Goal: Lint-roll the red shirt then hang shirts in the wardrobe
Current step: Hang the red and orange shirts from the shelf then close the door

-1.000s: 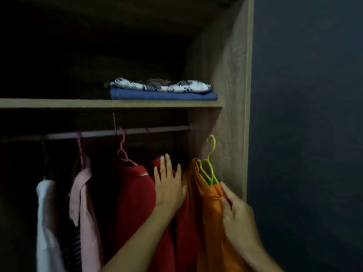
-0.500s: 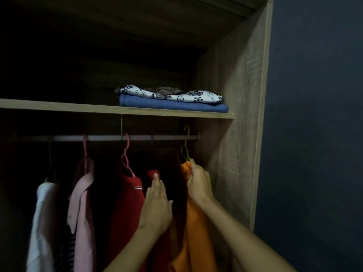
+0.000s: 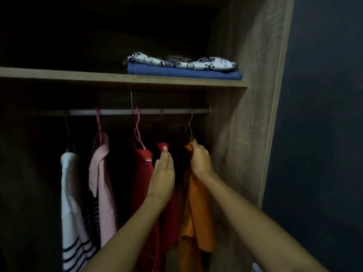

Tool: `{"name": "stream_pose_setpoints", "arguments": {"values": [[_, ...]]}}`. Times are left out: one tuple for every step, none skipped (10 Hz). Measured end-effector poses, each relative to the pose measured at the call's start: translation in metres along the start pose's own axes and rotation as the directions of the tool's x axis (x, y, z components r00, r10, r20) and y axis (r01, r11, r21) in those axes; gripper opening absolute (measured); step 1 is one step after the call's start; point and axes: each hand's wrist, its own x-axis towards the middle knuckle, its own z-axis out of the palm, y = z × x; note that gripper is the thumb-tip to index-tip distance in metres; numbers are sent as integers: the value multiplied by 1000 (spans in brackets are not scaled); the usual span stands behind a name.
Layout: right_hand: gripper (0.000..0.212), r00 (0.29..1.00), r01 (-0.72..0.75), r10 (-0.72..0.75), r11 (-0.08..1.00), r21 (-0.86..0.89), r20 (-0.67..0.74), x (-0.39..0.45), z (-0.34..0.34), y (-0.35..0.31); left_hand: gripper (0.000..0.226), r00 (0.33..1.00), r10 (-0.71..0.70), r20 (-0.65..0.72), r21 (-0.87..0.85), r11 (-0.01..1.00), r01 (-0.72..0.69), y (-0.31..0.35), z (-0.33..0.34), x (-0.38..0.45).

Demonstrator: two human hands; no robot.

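Note:
An orange shirt [image 3: 200,213] hangs from a yellow-green hanger [image 3: 190,126] whose hook sits on the wardrobe rail [image 3: 117,112] at its right end. My right hand [image 3: 200,160] grips the hanger's neck at the orange collar. My left hand [image 3: 164,173], fingers straight, presses against a red shirt [image 3: 170,218] just left of the orange one. A second red shirt [image 3: 142,177] hangs on a pink hanger [image 3: 137,128] further left.
A pink garment [image 3: 103,173] and a white striped top [image 3: 72,213] hang at the left. Folded blue and patterned clothes [image 3: 182,67] lie on the shelf [image 3: 117,79] above the rail. The wardrobe's side panel [image 3: 255,114] stands close on the right.
My right hand lifted the orange shirt up and into the wardrobe, and its hanger hook now sits on the rail. My left hand stayed flat on the red shirt.

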Motion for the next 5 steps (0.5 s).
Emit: {"name": "stream_pose_setpoints", "arguments": {"values": [[60, 999, 46, -47, 997, -66, -20, -21, 2, 7, 74, 998, -24, -60, 45, 999, 27, 0, 3, 8], [82, 998, 50, -52, 997, -57, -42, -48, 2, 8, 76, 998, -4, -65, 83, 996, 9, 7, 4, 2], [87, 996, 70, -72, 997, -41, -56, -72, 3, 16, 70, 996, -8, -91, 101, 995, 17, 12, 1, 0], [84, 993, 94, -97, 995, -42, -74, -85, 2, 24, 71, 996, 1, -90, 88, 996, 7, 19, 1, -7], [83, 992, 98, -100, 995, -36, -79, -86, -6, 25, 77, 999, -23, -48, 93, 995, 28, 27, -2, -11]]}}
